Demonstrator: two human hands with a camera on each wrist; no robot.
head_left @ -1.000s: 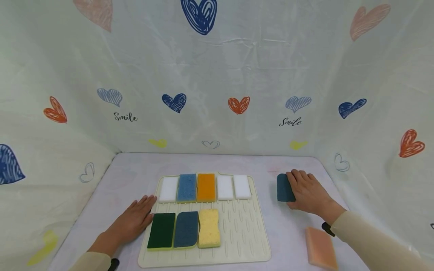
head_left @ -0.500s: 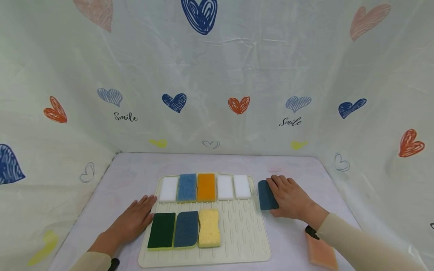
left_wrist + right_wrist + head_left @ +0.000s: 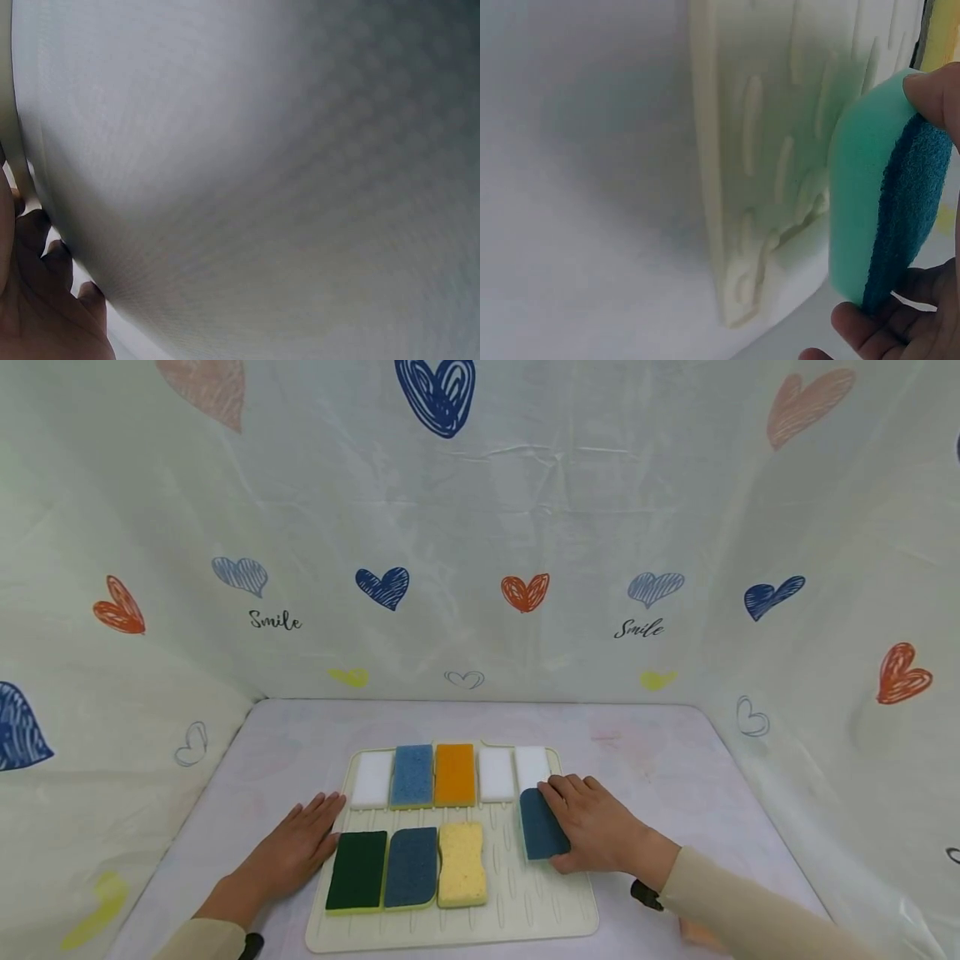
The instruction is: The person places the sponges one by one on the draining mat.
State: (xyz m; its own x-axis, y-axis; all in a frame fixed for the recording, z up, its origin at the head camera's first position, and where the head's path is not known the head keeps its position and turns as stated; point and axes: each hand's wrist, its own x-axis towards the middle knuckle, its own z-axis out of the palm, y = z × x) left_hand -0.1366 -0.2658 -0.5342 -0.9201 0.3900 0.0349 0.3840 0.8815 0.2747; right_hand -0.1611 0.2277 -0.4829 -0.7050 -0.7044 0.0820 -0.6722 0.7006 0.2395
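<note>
My right hand [image 3: 600, 831] grips a sponge with a teal-blue scouring face and green foam [image 3: 542, 835] [image 3: 877, 217], holding it just above the right part of the cream ribbed mat [image 3: 540, 893] [image 3: 765, 150], thumb and fingers on its edges. My left hand [image 3: 296, 847] [image 3: 37, 300] lies flat on the table at the mat's left edge, holding nothing. On the mat a back row holds white [image 3: 372, 779], light blue [image 3: 413, 775], orange [image 3: 454, 774] and two more white sponges [image 3: 497, 773]. A front row holds dark green [image 3: 357, 871], slate blue [image 3: 411, 867] and yellow [image 3: 462, 864] sponges.
A pink sponge [image 3: 701, 935] lies on the table at the front right, mostly hidden behind my right sleeve. White sheeting printed with hearts walls the table at the back and both sides. The table [image 3: 660, 760] is pale lilac.
My right hand has carried the teal sponge leftward from the table's right side onto the mat, beside the yellow sponge. The left hand has stayed put.
</note>
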